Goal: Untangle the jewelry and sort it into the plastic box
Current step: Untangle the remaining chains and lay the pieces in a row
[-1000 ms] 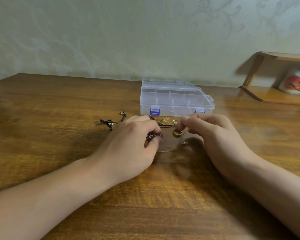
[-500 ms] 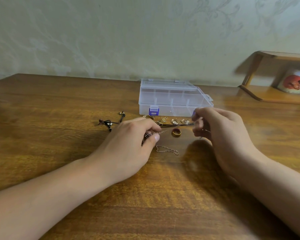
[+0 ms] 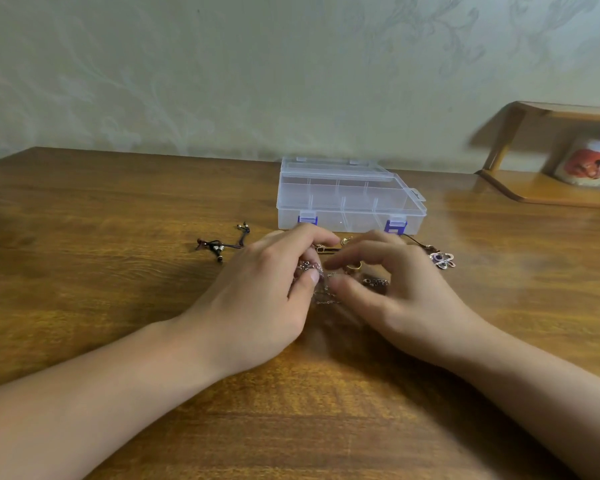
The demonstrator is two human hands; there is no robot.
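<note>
Your left hand: thumb and curled fingers pinch a small beaded tangle of jewelry, thin chain trailing from it at 5 o'clock onto the table. Your right hand: fingers loosely curled and spread over the pile, thumb tip just beside the chain; blurred, can't tell if it has hold of anything. Gold ring sits under the right fingers, small dark beaded piece below them. More gold bits lie at 12 o'clock of the hands, just in front of the clear plastic box. Box lid closed, two blue latches facing you, dividers visible, its front edge near your fingertips. Purple flower pendant at 3 o'clock of the right hand, beside the knuckles. Black cord with beads at 10 o'clock of the left hand, apart from it. Wooden table has bare room at 9 o'clock, at 3 o'clock past the pendant, and at 6 o'clock between your forearms. Wooden shelf at far 2 o'clock by the wall.
</note>
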